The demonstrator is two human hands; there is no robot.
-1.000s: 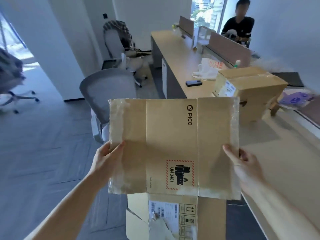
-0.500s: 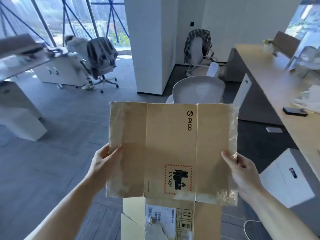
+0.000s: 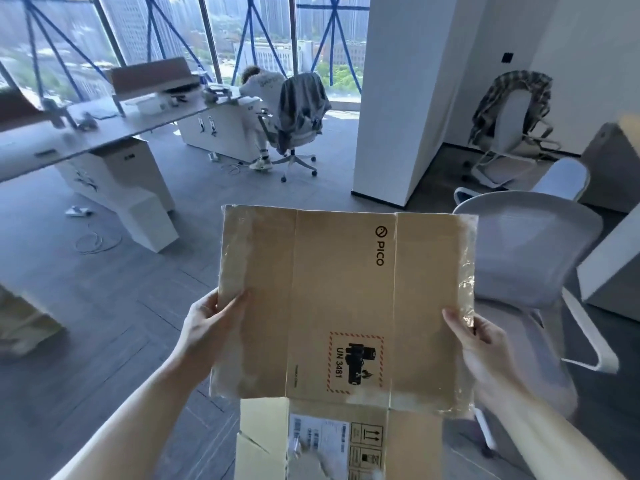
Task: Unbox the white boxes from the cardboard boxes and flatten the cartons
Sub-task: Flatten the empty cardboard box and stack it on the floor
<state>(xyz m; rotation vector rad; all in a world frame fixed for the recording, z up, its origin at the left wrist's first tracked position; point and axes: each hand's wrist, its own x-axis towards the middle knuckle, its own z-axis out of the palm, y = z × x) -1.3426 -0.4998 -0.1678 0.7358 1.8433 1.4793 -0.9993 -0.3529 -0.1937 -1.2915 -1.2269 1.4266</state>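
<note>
the flattened carton [image 3: 346, 306] is held up flat in mid-air over the floor [image 3: 104, 323], likely so it can be carried off. the left hand [image 3: 211, 327] pinches its left edge, thumb on top; the right hand [image 3: 481, 344] pinches the right edge the same way.

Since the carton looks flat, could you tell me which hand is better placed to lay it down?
Probably the left hand: it grips the flattened carton beside open floor, while a white chair crowds the right hand.
</note>
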